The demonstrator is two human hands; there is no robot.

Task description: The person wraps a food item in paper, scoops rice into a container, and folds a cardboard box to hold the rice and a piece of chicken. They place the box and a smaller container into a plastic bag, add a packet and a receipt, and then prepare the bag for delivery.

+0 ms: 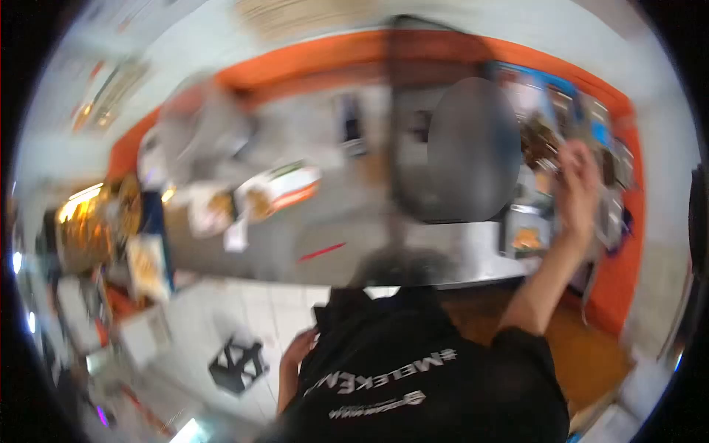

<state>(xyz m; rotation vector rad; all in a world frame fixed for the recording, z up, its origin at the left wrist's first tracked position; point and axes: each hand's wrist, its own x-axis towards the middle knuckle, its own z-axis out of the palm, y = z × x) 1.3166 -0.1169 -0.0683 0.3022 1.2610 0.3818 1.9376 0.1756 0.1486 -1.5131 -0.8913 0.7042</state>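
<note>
Right grip is reaching up at blurred shelf goods on the far right. It is too smeared to tell whether it is holding any. Left grip is hanging low beside black shirt, state unclear. Grey desk is running across the middle, with white tiled floor lying below and orange wall behind.

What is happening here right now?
A person in a black T-shirt, seen from behind, raises one hand to a cluttered rack by the orange wall; the other hand hangs low. The picture is blurred, so whether the raised hand grips anything is unclear. The wearer's own hands are out of view.
</note>
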